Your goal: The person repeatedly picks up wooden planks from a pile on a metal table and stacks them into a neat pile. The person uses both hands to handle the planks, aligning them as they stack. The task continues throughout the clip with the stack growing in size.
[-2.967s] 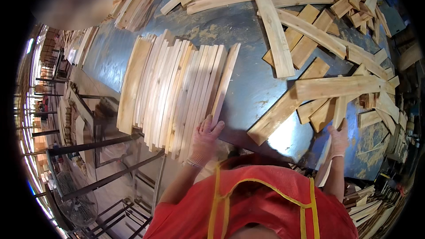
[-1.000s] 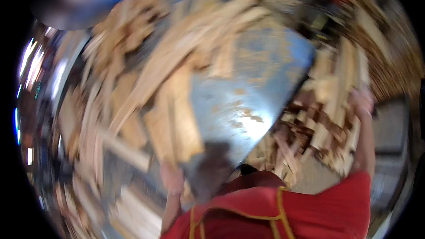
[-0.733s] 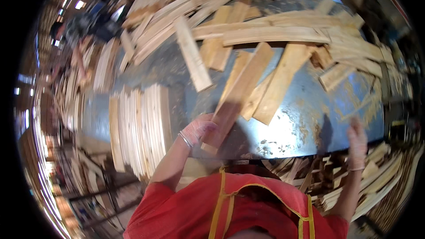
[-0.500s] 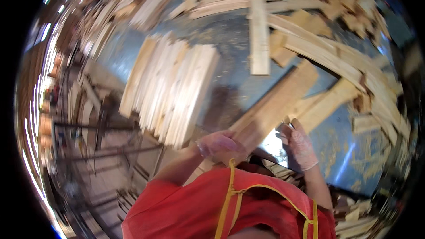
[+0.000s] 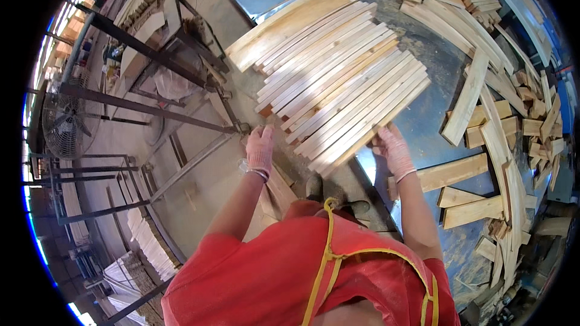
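A row of pale boards stands side by side on the table, packed close. Against the long side of the nearest board, about midway along, my right hand in a whitish-pink glove has its fingers closed at the edge. My left hand, gloved alike, is raised just off the left ends of the boards, beside a metal frame corner. Its fingers point away from me and seem to hold nothing; the fingertips are partly hard to make out.
A blue-grey table dusted with sawdust bears loose boards and offcuts on the right. Dark metal frames and a fan stand left. One wide board lies at the row's far side.
My view has swung left. The brown board held low before me is no longer in both hands; my left hand has come away and my right hand is now at the row's near side.
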Motion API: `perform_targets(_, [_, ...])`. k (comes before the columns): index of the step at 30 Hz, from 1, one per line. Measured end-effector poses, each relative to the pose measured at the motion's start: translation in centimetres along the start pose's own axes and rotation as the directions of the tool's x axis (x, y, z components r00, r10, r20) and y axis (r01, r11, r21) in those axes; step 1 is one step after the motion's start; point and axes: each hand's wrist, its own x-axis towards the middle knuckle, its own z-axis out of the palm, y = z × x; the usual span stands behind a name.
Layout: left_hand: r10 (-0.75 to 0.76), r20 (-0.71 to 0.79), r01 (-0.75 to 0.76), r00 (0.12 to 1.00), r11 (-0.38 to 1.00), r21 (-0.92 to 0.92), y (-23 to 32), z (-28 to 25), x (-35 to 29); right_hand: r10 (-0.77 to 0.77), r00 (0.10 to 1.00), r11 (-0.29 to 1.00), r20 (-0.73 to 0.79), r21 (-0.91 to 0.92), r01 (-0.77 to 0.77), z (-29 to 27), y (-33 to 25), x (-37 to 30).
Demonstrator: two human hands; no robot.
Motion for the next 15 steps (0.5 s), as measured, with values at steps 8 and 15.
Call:
perform_targets(8, [-0.214,0.657,0.618,0.723,0.626,-0.476,-6.9,3.2,5.7,0.029,0.993,0.981,-0.118,-0.186,-0.051,2.2,1.6,-0.5])
perform_targets(15, [0.042,0.553,0.298,0.832,0.807,-0.51,-1.9,1.0,1.9,0.052,0.99,0.994,0.13,0.09,-0.064,1.8,2.0,-0.2])
